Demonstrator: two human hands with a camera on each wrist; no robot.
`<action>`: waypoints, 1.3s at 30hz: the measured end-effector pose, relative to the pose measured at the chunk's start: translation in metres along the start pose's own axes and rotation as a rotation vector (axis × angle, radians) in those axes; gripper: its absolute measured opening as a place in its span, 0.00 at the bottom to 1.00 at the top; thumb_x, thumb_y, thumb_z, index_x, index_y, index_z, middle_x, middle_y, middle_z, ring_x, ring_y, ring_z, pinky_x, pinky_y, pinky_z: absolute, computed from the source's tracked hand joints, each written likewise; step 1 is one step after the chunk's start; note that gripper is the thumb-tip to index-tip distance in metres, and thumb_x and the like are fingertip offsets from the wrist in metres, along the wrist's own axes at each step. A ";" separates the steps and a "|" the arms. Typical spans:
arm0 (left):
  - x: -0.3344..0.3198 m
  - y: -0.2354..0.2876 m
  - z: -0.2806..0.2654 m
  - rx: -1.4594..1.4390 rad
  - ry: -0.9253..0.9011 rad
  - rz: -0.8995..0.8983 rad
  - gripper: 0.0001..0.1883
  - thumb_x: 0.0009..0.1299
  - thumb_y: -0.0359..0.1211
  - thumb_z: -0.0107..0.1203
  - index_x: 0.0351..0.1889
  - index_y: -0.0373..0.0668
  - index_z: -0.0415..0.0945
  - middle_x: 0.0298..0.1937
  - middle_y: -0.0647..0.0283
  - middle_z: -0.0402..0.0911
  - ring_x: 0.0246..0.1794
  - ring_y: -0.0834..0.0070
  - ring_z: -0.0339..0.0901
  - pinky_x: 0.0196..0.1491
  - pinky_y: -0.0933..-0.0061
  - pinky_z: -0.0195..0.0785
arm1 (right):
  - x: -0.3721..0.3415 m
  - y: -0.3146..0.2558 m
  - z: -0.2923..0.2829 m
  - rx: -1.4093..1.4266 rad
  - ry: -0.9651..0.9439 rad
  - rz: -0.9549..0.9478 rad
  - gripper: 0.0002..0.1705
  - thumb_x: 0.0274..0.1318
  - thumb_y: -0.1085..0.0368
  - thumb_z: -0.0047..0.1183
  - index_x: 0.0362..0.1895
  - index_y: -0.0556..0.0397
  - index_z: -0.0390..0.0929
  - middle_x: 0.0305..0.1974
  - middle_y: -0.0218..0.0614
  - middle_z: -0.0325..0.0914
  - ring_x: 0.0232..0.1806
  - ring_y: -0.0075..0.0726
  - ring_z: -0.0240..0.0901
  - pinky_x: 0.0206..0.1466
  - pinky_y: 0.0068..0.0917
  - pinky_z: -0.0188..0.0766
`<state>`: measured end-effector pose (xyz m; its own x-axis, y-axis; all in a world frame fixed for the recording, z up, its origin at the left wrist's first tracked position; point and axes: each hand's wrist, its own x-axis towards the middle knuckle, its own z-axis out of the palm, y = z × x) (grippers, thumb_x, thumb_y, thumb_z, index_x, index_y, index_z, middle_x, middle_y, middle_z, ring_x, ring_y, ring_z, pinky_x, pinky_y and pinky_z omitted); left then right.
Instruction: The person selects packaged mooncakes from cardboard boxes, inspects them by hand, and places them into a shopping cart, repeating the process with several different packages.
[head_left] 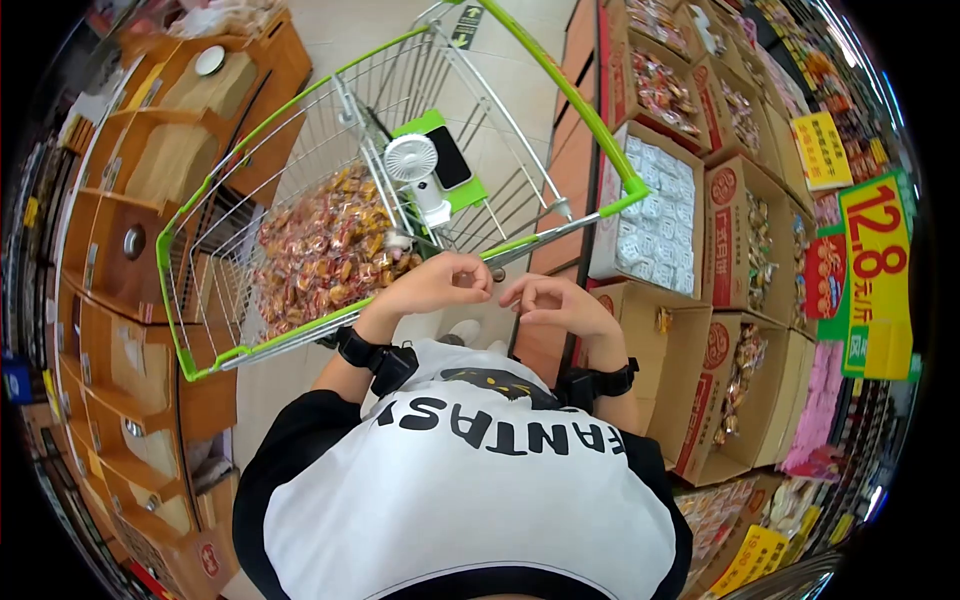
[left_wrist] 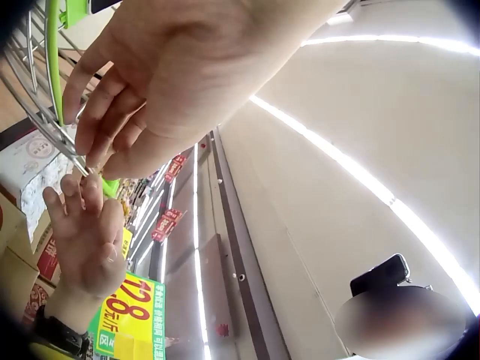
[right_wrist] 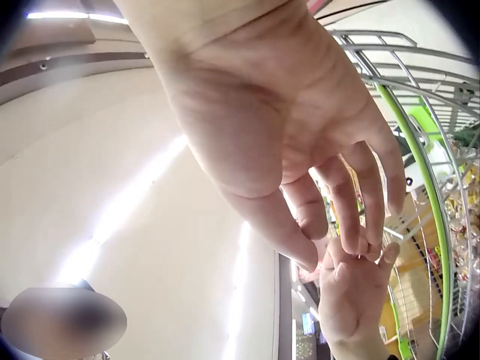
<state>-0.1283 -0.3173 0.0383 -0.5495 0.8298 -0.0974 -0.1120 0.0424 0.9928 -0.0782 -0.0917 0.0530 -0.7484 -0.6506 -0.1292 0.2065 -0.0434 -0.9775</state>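
Both hands hang in front of the white shirt, fingers loosely bent and nothing held. The left hand (head_left: pixel 440 284) is close to the near rim of the shopping cart (head_left: pixel 270 348), overlapping it in the head view. A short gap to its right, the right hand (head_left: pixel 562 304) hovers near the boxed goods. In the left wrist view, the left palm (left_wrist: pixel 187 82) fills the top, with the right hand (left_wrist: pixel 86 240) below. From the right wrist, the right palm (right_wrist: pixel 277 112) shows large. A big clear bag of wrapped snacks (head_left: pixel 320 240) lies in the cart.
A white handheld fan (head_left: pixel 412 160) and a dark phone (head_left: pixel 447 157) sit on the cart's green seat panel. Cardboard boxes (head_left: pixel 690 410) of packaged goods line the right, with white packets (head_left: pixel 655 215) and a price sign (head_left: pixel 876 262). Wooden shelves (head_left: pixel 130 250) stand left.
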 end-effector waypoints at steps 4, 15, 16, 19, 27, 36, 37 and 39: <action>0.020 0.000 0.010 -0.018 -0.055 -0.002 0.09 0.57 0.23 0.52 0.20 0.39 0.62 0.32 0.65 0.71 0.34 0.82 0.66 0.39 0.82 0.61 | -0.029 0.003 -0.009 -0.048 0.116 -0.024 0.10 0.45 0.70 0.53 0.20 0.53 0.63 0.43 0.36 0.69 0.47 0.30 0.64 0.47 0.25 0.61; 0.082 0.013 0.051 -0.087 -0.254 -0.111 0.12 0.55 0.21 0.53 0.20 0.42 0.59 0.32 0.67 0.69 0.34 0.82 0.66 0.40 0.81 0.62 | -0.110 0.006 0.005 0.146 0.459 -0.156 0.14 0.43 0.73 0.53 0.18 0.50 0.59 0.44 0.39 0.67 0.47 0.32 0.64 0.51 0.28 0.58; 0.087 0.012 0.056 -0.127 -0.265 -0.118 0.13 0.54 0.20 0.53 0.20 0.42 0.58 0.33 0.67 0.68 0.36 0.81 0.66 0.40 0.81 0.62 | -0.118 0.007 0.007 0.147 0.498 -0.166 0.14 0.43 0.73 0.53 0.18 0.50 0.59 0.44 0.39 0.67 0.47 0.32 0.64 0.51 0.28 0.58; 0.103 0.005 0.067 -0.078 -0.359 -0.056 0.14 0.52 0.18 0.53 0.18 0.43 0.58 0.35 0.67 0.67 0.36 0.83 0.65 0.38 0.83 0.61 | -0.144 0.012 0.016 0.120 0.600 -0.191 0.16 0.43 0.74 0.54 0.17 0.50 0.57 0.43 0.39 0.67 0.46 0.31 0.64 0.50 0.26 0.59; 0.135 0.008 0.111 -0.081 -0.506 -0.092 0.14 0.54 0.20 0.53 0.16 0.43 0.59 0.31 0.67 0.68 0.31 0.82 0.66 0.36 0.82 0.61 | -0.222 0.013 0.053 0.077 1.066 -0.265 0.16 0.46 0.73 0.52 0.17 0.48 0.57 0.40 0.35 0.69 0.43 0.25 0.64 0.48 0.22 0.61; 0.158 0.013 0.145 -0.127 -0.654 -0.028 0.13 0.55 0.21 0.53 0.17 0.44 0.60 0.30 0.68 0.69 0.33 0.83 0.64 0.37 0.83 0.56 | -0.312 0.017 0.110 -0.075 1.799 -0.082 0.13 0.48 0.71 0.51 0.19 0.50 0.59 0.35 0.34 0.72 0.40 0.24 0.66 0.47 0.22 0.62; 0.160 0.013 0.149 -0.125 -0.671 -0.030 0.13 0.55 0.21 0.53 0.17 0.44 0.60 0.30 0.68 0.69 0.33 0.83 0.64 0.37 0.83 0.56 | -0.318 0.020 0.114 -0.094 1.872 -0.097 0.13 0.49 0.71 0.50 0.19 0.51 0.59 0.34 0.34 0.72 0.40 0.23 0.66 0.47 0.22 0.62; 0.164 0.014 0.156 -0.144 -0.667 0.007 0.13 0.56 0.23 0.52 0.17 0.45 0.60 0.30 0.65 0.68 0.31 0.81 0.64 0.37 0.82 0.58 | -0.329 0.030 0.118 -0.135 1.972 -0.106 0.13 0.50 0.71 0.49 0.20 0.50 0.58 0.34 0.33 0.72 0.39 0.23 0.66 0.46 0.21 0.62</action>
<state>-0.0911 -0.0936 0.0467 0.0722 0.9972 0.0188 -0.2449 -0.0006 0.9695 0.2489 0.0314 0.0864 -0.3100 0.9499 0.0400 0.1524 0.0911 -0.9841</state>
